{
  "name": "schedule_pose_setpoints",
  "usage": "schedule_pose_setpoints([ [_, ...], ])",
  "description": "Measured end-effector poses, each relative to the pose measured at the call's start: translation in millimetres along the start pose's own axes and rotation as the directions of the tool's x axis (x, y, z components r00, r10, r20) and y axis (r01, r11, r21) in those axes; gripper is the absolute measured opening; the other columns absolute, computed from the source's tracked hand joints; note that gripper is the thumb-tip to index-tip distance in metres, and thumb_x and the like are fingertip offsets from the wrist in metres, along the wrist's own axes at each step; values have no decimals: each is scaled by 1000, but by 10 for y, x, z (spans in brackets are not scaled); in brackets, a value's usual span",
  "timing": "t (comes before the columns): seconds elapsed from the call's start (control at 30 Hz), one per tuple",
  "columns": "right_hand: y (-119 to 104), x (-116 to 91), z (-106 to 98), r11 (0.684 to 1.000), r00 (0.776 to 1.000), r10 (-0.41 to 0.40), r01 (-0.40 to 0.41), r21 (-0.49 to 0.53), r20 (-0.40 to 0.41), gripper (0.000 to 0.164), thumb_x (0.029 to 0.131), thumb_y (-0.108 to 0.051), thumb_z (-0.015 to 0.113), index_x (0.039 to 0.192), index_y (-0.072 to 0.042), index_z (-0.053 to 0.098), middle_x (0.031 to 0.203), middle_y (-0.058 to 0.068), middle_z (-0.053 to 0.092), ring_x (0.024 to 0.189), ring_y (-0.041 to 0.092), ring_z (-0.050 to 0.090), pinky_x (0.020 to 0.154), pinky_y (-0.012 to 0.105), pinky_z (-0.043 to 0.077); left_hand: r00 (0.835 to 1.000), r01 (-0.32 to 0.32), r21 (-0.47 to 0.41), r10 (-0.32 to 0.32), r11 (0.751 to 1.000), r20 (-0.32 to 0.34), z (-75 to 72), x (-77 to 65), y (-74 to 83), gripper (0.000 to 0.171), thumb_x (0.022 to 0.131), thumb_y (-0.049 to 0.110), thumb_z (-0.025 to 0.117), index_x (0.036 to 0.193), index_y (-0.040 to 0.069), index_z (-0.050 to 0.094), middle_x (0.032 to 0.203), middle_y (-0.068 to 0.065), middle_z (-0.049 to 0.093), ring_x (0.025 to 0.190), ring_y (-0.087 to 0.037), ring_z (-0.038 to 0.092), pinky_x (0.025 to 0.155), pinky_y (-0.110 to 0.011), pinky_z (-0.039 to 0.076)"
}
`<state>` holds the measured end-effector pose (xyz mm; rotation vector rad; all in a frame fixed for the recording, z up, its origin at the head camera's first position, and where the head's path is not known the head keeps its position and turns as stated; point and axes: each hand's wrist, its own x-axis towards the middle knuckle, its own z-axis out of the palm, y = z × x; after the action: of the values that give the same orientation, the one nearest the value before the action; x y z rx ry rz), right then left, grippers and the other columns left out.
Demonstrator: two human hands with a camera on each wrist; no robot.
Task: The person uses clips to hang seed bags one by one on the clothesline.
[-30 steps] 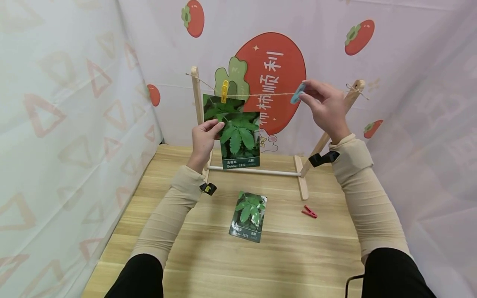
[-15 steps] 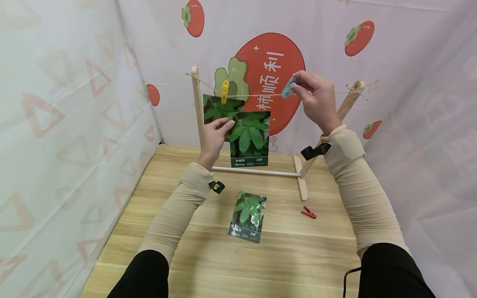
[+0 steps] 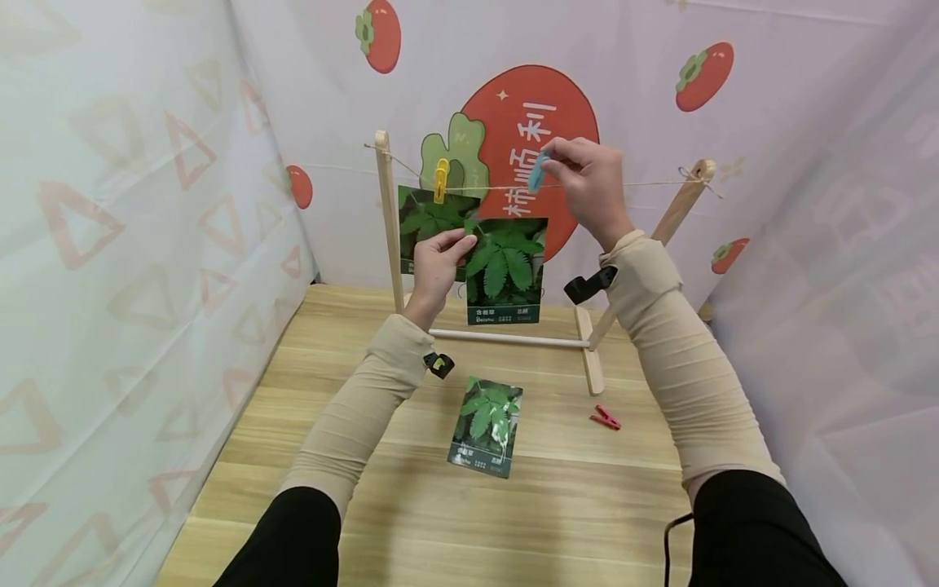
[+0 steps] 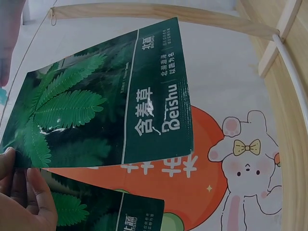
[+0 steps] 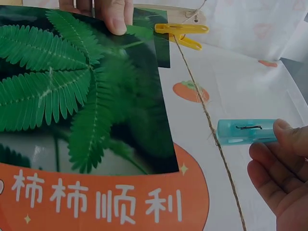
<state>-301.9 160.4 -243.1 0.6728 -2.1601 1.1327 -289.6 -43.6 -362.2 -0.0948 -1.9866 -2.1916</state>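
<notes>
My left hand (image 3: 438, 271) pinches the upper left edge of a green seed packet (image 3: 506, 273) printed with fern-like leaves. The packet hangs upright just below the twine (image 5: 207, 113). Between thumb and fingertips, my right hand (image 3: 592, 183) holds a light blue clothespin (image 5: 245, 131) at the twine; whether it grips the twine cannot be told. Another seed packet (image 3: 425, 218) hangs behind my left hand from a yellow clothespin (image 3: 441, 181) on the twine. A third seed packet (image 3: 486, 425) lies flat on the wooden table (image 3: 411, 505).
Two wooden posts carry the twine, the left post (image 3: 389, 220) and the right post (image 3: 682, 200). A white rod (image 3: 513, 337) joins them low down. On the table at the right lies a red clothespin (image 3: 606, 417). Printed cloth (image 3: 645, 90) hangs behind.
My right hand has moved left along the twine with the blue clothespin. My left hand has carried its seed packet to the right, closer to the clothespin.
</notes>
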Motion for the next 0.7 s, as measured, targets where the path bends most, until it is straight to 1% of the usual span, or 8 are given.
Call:
schedule_pose_setpoints([
  [0.1, -17, 9, 28, 1000, 1000, 12, -12, -9, 14, 17, 93, -10, 65, 93, 4, 74, 87, 20, 70, 76, -5, 54, 74, 12, 47, 1000, 2, -4, -2, 1000, 7, 29, 17, 29, 30, 90, 16, 71, 116, 1, 70, 111, -16, 70, 79, -6, 60, 71, -18, 53],
  [0.2, -25, 10, 42, 999, 999, 32, -32, -21, 20, 15, 93, -9, 65, 92, 3, 74, 87, 20, 70, 76, -2, 56, 73, 11, 47, 1000, -1, -15, 1, 1000, 18, 59, 30, 67, 30, 90, 16, 70, 116, 1, 70, 108, -13, 70, 80, -5, 61, 71, -18, 53],
  [0.3, -21, 12, 58, 999, 999, 39, -39, -24, 28, 15, 93, -9, 65, 93, 2, 75, 88, 20, 71, 76, 4, 58, 72, 12, 47, 1000, -4, -41, 5, 999, 20, 85, 45, 92, 29, 90, 14, 70, 116, 0, 70, 101, -7, 71, 78, -5, 60, 69, -18, 52],
  [0.47, -4, 5, 88, 999, 998, 47, -46, -24, 46, 15, 93, -9, 65, 96, 2, 75, 89, 20, 71, 75, 1, 59, 71, 11, 47, 1000, -3, -71, 5, 997, 23, 116, 60, 90, 29, 90, 12, 70, 116, -2, 69, 87, 4, 67, 66, -6, 57, 65, -22, 50],
  [0.57, -1, -4, 98, 999, 997, 48, -47, -26, 53, 15, 92, -8, 65, 97, 2, 75, 89, 20, 71, 75, 3, 59, 71, 11, 47, 1000, -8, -76, 10, 997, 24, 134, 71, 79, 29, 90, 11, 70, 116, -2, 69, 82, 7, 66, 61, -7, 55, 62, -23, 49],
  [0.63, 3, -6, 100, 999, 997, 44, -42, -34, 58, 15, 92, -8, 65, 97, 3, 74, 89, 20, 70, 74, 5, 58, 70, 11, 46, 1000, -17, -75, 19, 997, 25, 145, 83, 76, 29, 90, 12, 70, 116, -1, 69, 79, 7, 65, 61, -9, 54, 61, -24, 47],
  [0.7, 7, -9, 98, 998, 997, 41, -38, -42, 63, 15, 92, -8, 65, 97, 3, 74, 88, 20, 70, 73, 4, 57, 69, 11, 46, 999, -21, -66, 23, 998, 25, 158, 96, 84, 29, 90, 13, 70, 116, 0, 70, 77, 6, 64, 61, -10, 53, 59, -22, 45],
])
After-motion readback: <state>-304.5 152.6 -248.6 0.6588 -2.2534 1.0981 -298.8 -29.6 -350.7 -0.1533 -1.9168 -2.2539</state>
